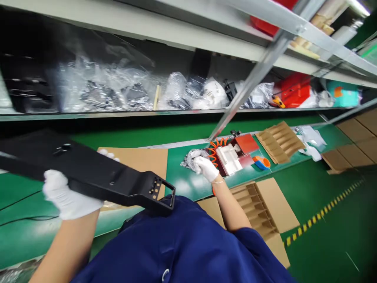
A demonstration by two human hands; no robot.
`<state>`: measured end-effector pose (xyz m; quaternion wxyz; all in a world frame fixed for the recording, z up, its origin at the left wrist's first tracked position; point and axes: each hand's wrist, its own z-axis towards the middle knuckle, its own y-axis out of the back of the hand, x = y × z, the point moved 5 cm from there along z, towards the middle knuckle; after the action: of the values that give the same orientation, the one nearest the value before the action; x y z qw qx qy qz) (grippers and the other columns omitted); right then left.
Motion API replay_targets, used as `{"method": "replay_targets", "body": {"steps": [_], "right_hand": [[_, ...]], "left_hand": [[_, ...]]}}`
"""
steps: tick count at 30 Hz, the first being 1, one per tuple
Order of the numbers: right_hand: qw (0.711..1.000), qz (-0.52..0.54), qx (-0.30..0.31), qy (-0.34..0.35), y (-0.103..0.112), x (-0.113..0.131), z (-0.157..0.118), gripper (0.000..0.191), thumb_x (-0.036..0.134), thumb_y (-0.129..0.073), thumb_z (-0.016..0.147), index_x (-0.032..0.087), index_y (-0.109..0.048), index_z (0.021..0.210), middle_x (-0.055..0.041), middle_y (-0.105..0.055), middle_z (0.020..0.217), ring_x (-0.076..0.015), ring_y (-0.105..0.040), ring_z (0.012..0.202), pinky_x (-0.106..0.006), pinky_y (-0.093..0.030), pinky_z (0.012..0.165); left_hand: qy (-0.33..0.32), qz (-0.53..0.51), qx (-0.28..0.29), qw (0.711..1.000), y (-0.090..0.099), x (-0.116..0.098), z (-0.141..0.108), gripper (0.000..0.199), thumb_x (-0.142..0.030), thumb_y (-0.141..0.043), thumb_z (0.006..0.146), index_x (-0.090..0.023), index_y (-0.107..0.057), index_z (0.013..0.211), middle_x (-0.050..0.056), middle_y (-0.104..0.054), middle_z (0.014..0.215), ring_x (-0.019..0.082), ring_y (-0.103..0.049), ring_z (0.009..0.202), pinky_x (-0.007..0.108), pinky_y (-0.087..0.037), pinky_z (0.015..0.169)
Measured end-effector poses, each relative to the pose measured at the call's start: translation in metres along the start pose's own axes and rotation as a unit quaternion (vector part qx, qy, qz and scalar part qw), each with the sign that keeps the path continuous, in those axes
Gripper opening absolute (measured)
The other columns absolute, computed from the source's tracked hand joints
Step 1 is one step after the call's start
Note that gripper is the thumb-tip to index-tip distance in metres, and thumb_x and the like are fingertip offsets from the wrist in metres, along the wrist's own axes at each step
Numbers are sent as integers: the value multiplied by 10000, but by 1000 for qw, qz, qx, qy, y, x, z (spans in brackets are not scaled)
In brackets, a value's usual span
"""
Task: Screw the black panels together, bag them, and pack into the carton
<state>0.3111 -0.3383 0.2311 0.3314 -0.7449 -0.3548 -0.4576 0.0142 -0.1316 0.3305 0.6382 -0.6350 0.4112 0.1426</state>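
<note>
My left hand (66,194), in a white glove, is closed round the near edge of a long black plastic housing (100,173). The housing slants across in front of my body. Its end with a rectangular opening and several round holes lies against my blue clothing, and its other end runs past the left border. On the green bench, my gloved right hand (206,168) has its fingers closed on a crumpled clear plastic bag (191,159). What lies inside the bag is too small to make out. A flat cardboard sheet (153,161) is partly covered by the housing.
Right of the bag stands a red and white fixture (229,159) with a coiled orange hose (213,151). Beyond are a blue-orange tape roll (261,162) and a cardboard divider (279,141). An open partitioned carton (256,208) is below the bench edge. Bagged parts (114,90) fill the shelf.
</note>
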Motion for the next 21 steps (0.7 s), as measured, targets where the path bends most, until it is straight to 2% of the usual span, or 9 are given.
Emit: {"method": "replay_targets", "body": {"steps": [3, 6, 11, 14, 16, 18, 19, 21], "right_hand": [[997, -15, 48, -53, -15, -14, -19, 342, 414, -755, 725, 215, -494, 633, 37, -465, 573, -96, -404, 538, -249, -487, 539], [991, -23, 55, -118, -15, -32, -38, 439, 606, -725, 712, 230, -498, 723, 62, -422, 595, -86, -369, 507, -277, -519, 508], [988, 18, -50, -144, -8, -41, -45, 550, 637, -823, 603, 237, -489, 779, 92, -411, 603, -52, -334, 475, -255, -541, 521], [992, 19, -61, -108, -16, -32, -34, 492, 668, -732, 697, 224, -546, 796, 108, -370, 514, -49, -269, 410, -230, -481, 435], [996, 20, -65, -58, -22, -20, -25, 451, 629, -706, 731, 208, -596, 849, 93, -452, 503, -44, -225, 374, -196, -350, 347], [997, 21, -65, -24, -28, -10, -17, 431, 574, -716, 729, 193, -625, 909, 34, -616, 611, -31, -215, 371, -180, -226, 314], [998, 23, -62, -18, -31, -6, -14, 424, 547, -725, 723, 189, -635, 932, -8, -686, 712, -29, -243, 385, -177, -202, 315], [999, 20, -38, -7, -38, 2, -9, 407, 503, -727, 727, 181, -669, 968, -73, -739, 899, -46, -379, 463, -170, -268, 343]], "left_hand": [[-15, -3, 7, 1000, 6, -1, -2, 858, -764, -801, 495, -157, -708, 1096, 102, -743, 1022, 281, -669, 962, 414, -622, 799], [4, -25, 8, 1000, 11, 2, 1, 869, -728, -832, 500, -159, -693, 1143, 110, -749, 1064, 286, -684, 975, 416, -616, 826], [24, -35, -24, 999, 19, 6, 3, 970, -729, -836, 493, -102, -673, 1215, 145, -744, 1117, 311, -676, 1021, 417, -615, 817], [27, -36, -5, 999, 16, 7, 2, 963, -745, -826, 496, -113, -683, 1209, 140, -737, 1139, 317, -671, 1025, 415, -618, 798], [22, -37, 20, 999, 12, 7, 2, 938, -752, -820, 504, -122, -694, 1187, 138, -737, 1132, 314, -674, 1011, 407, -619, 793], [18, -46, 41, 998, 8, 7, 1, 919, -747, -817, 519, -127, -697, 1187, 138, -737, 1132, 306, -683, 992, 401, -624, 797], [17, -53, 51, 997, 6, 7, 1, 915, -743, -820, 523, -135, -697, 1195, 136, -736, 1142, 302, -688, 988, 401, -628, 804], [22, -64, 72, 995, 4, 7, 0, 899, -738, -819, 541, -153, -696, 1211, 130, -729, 1168, 294, -695, 993, 401, -634, 819]]}}
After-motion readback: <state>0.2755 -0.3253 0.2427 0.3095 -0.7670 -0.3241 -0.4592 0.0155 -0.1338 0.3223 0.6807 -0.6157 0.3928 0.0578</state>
